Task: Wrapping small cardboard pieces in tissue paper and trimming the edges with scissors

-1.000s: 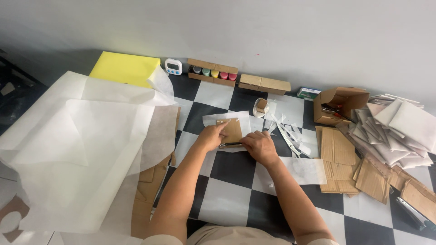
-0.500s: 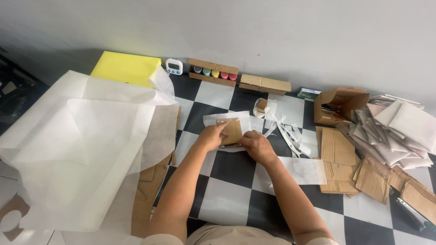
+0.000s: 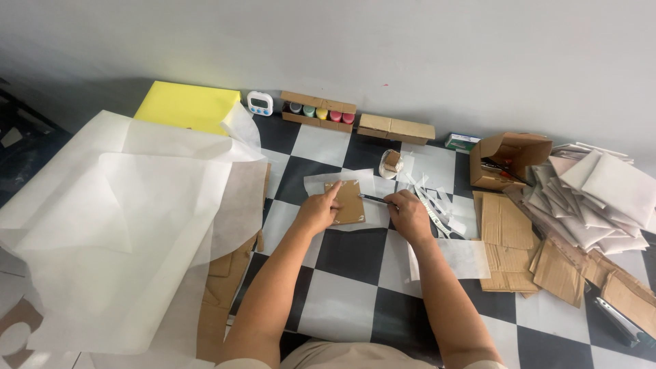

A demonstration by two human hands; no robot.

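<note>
My left hand (image 3: pixel 318 210) presses a small brown cardboard rectangle (image 3: pixel 347 201) flat onto a sheet of thin white paper (image 3: pixel 316 184) on the black and white checkered floor, index finger stretched along the card's left edge. My right hand (image 3: pixel 410 215) grips a dark pen (image 3: pixel 374 199) whose tip touches the card's right edge. Both forearms reach in from the bottom of the view.
A big pile of white tissue sheets (image 3: pixel 116 219) fills the left, with a yellow pad (image 3: pixel 186 107) behind. Along the wall stand a small timer (image 3: pixel 260 103), a box of coloured pots (image 3: pixel 318 111) and a flat carton (image 3: pixel 396 128). An open cardboard box (image 3: pixel 509 158), cardboard pieces (image 3: pixel 509 229) and wrapped packets (image 3: pixel 594 198) lie to the right.
My right hand has drawn back to the card's right side, so the pen now shows at its edge. My left hand still pins the card.
</note>
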